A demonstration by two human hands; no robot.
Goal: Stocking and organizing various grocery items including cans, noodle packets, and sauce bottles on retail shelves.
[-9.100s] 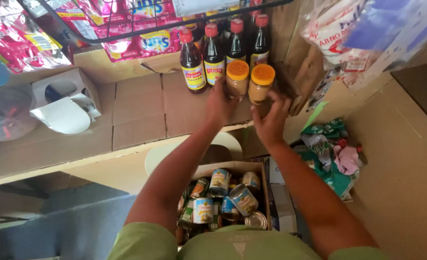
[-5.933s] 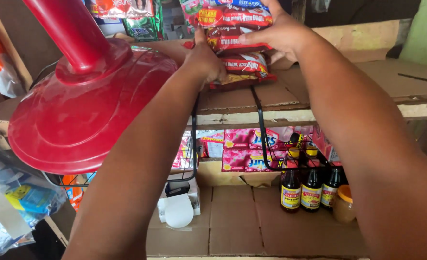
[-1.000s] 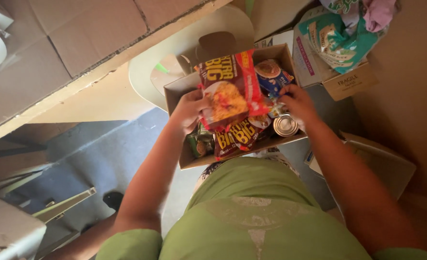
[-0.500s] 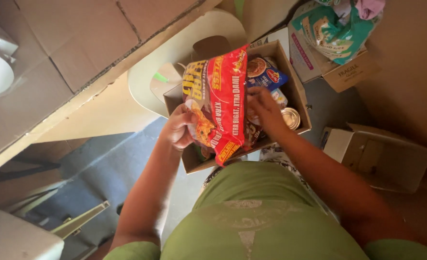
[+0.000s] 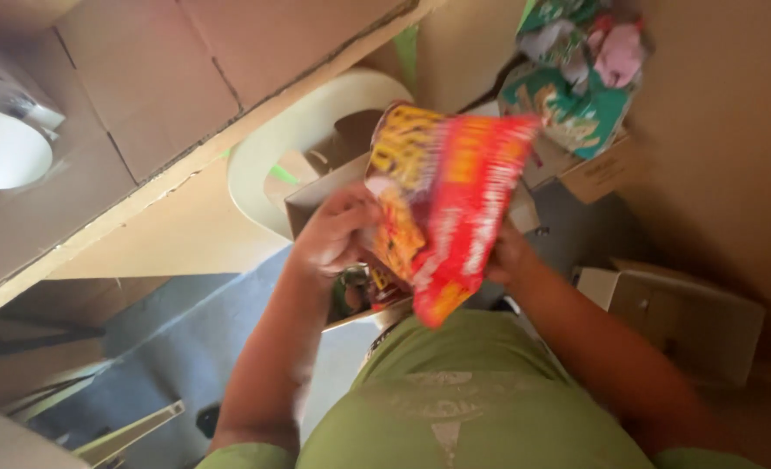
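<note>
Both my hands hold a bundle of red and yellow snack packets [image 5: 442, 204], lifted and tilted above an open cardboard box [image 5: 316, 195]. My left hand [image 5: 333, 234] grips the bundle's left edge. Behind the bundle, my right hand [image 5: 507, 256] supports its lower right side and is mostly hidden. The packets cover most of the box; only a few dark items show at the box's lower left. The frame is motion-blurred.
A pale plastic chair [image 5: 316, 130] stands under the box. A cardboard-lined shelf [image 5: 142, 113] runs across the upper left. A second box with green packets [image 5: 576, 113] sits at upper right, and a white carton [image 5: 672, 313] on the grey floor at right.
The packet bundle has risen out of the box and swung up toward the camera. Both hands have come up with it.
</note>
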